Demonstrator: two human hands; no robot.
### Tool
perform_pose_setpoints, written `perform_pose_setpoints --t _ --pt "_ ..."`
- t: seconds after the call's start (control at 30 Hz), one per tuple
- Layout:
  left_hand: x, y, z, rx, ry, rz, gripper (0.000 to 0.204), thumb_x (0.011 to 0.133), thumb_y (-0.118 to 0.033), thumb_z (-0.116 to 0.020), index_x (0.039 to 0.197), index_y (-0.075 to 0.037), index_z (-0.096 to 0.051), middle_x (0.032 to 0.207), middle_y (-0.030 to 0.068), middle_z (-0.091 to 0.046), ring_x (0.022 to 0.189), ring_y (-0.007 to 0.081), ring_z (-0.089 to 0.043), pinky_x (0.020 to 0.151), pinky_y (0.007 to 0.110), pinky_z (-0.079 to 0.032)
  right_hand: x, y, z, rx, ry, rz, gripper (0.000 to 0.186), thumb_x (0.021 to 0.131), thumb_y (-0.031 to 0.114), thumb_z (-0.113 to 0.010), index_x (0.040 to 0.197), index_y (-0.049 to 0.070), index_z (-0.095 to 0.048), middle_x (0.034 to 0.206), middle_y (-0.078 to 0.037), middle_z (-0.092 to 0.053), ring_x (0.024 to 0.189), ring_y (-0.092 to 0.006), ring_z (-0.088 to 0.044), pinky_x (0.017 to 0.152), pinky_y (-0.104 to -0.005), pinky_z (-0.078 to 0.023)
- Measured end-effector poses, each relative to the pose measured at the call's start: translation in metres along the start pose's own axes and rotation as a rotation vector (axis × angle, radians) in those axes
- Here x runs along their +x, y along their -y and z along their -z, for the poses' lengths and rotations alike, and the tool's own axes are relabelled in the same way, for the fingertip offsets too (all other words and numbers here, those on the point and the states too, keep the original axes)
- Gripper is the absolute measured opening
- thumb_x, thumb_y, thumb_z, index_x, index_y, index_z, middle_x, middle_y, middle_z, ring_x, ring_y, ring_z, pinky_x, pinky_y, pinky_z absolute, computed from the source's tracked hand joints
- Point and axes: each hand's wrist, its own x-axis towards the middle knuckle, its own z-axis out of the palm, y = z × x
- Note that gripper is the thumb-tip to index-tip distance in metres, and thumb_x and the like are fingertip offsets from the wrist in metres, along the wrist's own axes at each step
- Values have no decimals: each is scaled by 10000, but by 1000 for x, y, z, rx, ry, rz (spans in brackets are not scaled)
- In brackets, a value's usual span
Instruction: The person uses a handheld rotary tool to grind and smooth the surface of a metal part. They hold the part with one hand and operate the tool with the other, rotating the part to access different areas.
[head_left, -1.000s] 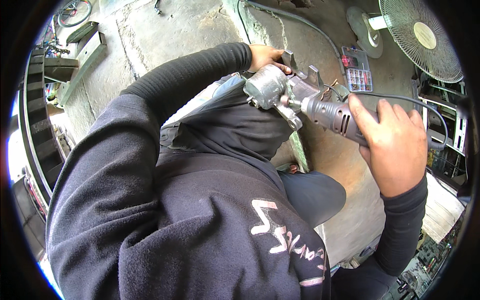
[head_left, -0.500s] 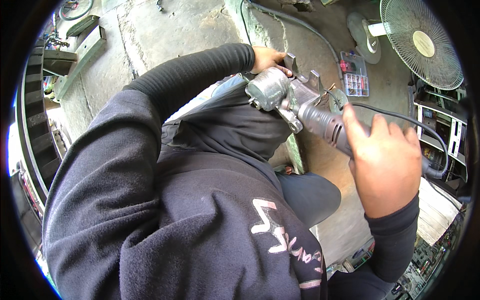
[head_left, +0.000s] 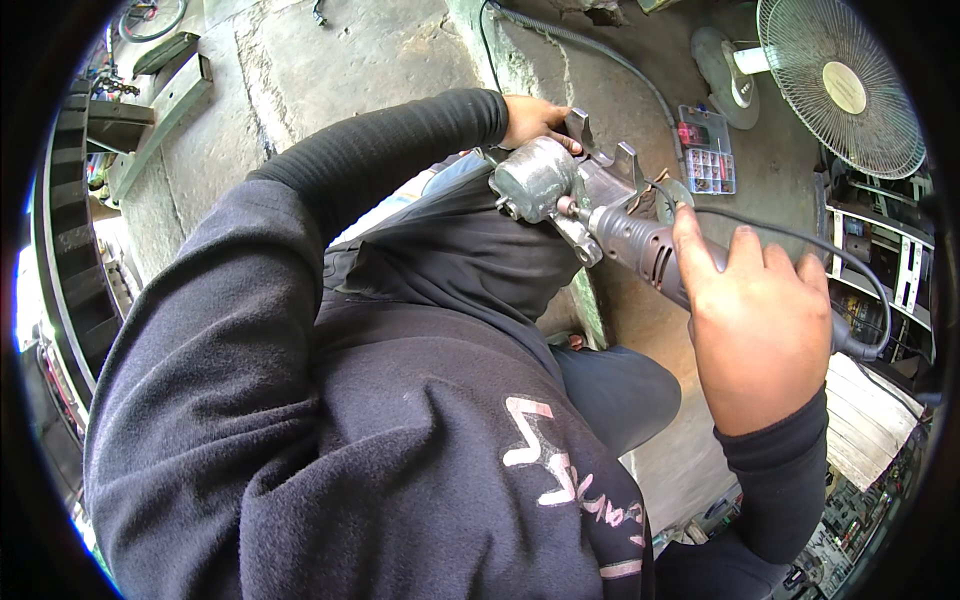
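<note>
My left hand [head_left: 535,125], in a black sleeve, grips a silver cast metal part [head_left: 530,180] with a cylindrical body and forked prongs, held over my dark-clothed thigh. My right hand [head_left: 755,330] wraps round a dark grey rotary power tool [head_left: 640,245], index finger stretched along its top. The tool's small pinkish tip [head_left: 568,204] is at the part's lower right side, appearing to touch it. A black cord [head_left: 878,290] leaves the tool's rear and loops up behind it.
A white fan [head_left: 840,85] stands upper right, beside a clear compartment box [head_left: 708,165] and a hose [head_left: 635,70] on the concrete floor [head_left: 370,55]. Steel beams [head_left: 160,140] and a bicycle wheel [head_left: 155,22] are at left. A pale board [head_left: 865,420] and cluttered shelving [head_left: 880,250] are at right.
My right hand and the tool have moved down and a little left, with the tip staying by the metal part. My left hand and the part have shifted only slightly.
</note>
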Motion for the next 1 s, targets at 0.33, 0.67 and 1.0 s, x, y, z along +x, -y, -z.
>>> perform_pose_setpoints --t 0.33,0.67,1.0 --pt "5 9 -4 0 0 -11 589 968 -549 -561 1173 -2 -639 1086 211 -693 1058 342 -651 916 405 -490 -2 -11 -13 -51 76 -23 398 810 178 -610 1201 164 -682 763 -24 -592 714 -176 -633 685 -369 -461" --pt "7 15 -7 -45 -10 -40 546 974 -516 -575 1188 -17 -643 1069 189 -705 1022 316 -665 901 396 -497 -21 -24 -9 263 128 -130 832 576 93 -844 1360 183 -581 940 -120 -628 850 -304 -641 766 -429 -483" --pt "5 12 0 38 78 -120 790 903 -697 -535 1253 10 -579 1141 253 -661 1109 404 -623 941 438 -484 -8 -6 -12 88 18 -38 401 787 170 -628 1183 184 -695 795 -21 -609 710 -173 -628 674 -356 -450"
